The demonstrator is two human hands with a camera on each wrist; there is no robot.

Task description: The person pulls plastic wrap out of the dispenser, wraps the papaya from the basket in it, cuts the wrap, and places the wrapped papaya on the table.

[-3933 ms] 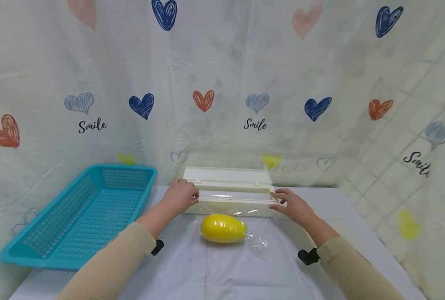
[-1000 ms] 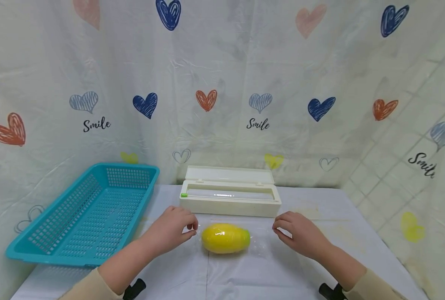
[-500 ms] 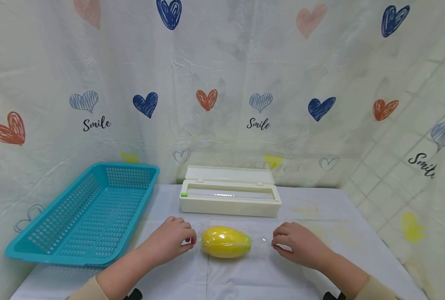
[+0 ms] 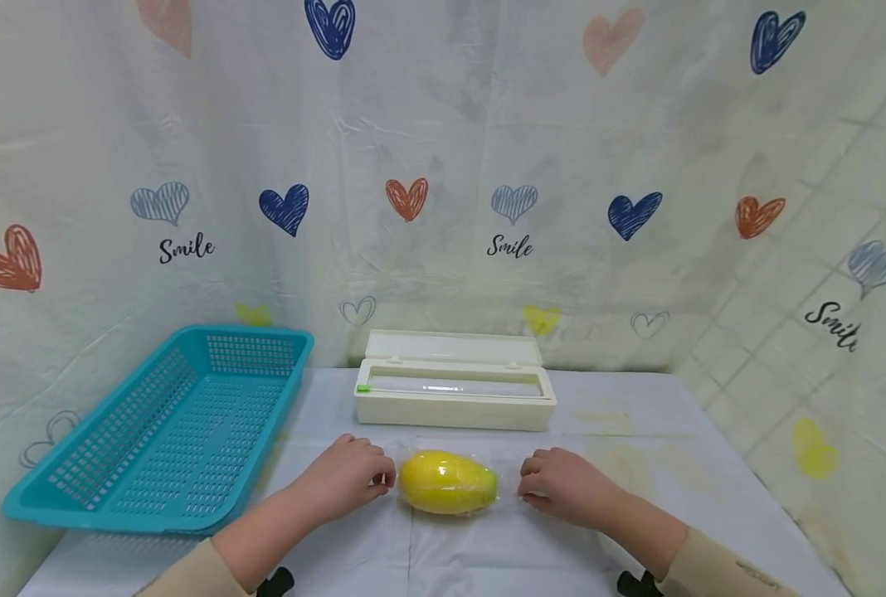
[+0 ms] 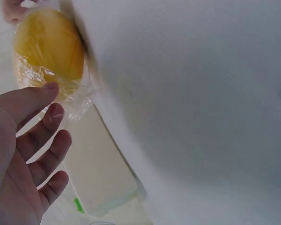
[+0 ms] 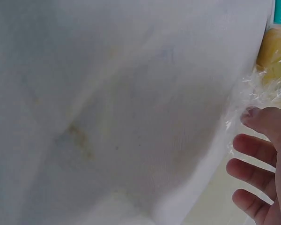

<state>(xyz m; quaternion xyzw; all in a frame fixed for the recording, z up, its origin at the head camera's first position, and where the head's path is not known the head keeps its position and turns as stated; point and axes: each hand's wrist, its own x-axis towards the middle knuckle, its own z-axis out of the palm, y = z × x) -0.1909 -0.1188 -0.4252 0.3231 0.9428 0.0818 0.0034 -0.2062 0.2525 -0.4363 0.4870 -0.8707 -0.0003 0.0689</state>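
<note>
"You have the feeds; start close in."

"Nearest me, two tan cloth sleeves [image 4: 200, 572] come up on the near side of a smooth, oval, yellow fruit [image 4: 446, 482], greenish at its right end. I'll place everything by that fruit."

"Where is it?"

"Lying on its side on a table [image 4: 473, 564] covered in white cloth, between the two hands and wrapped in clear, crinkled plastic film [image 6: 250, 93]."

"How are the hands?"

"The left hand [image 4: 349, 471] is just left of the fruit. My left wrist feed shows its thumb against the loose film, three fingers softly bent and spread apart. The right hand [image 4: 566, 485], just right of the fruit, is much the same, thumb at the bunched film. On each, the index finger seems hidden behind the thumb, so I can't tell whether either pinches the film."

"And beyond?"

"Behind the fruit I see a long, white plastic box [image 4: 454, 411], its white lid [image 4: 454, 347] tipped back, a small, bright green tab [image 4: 364, 388] at its left end. Well left of the fruit sits a turquoise, perforated plastic basket [image 4: 189, 431]. Farthest behind the fruit hangs a whitish sheet [image 4: 443, 108] printed with coloured hearts and 'Smile'."
</note>
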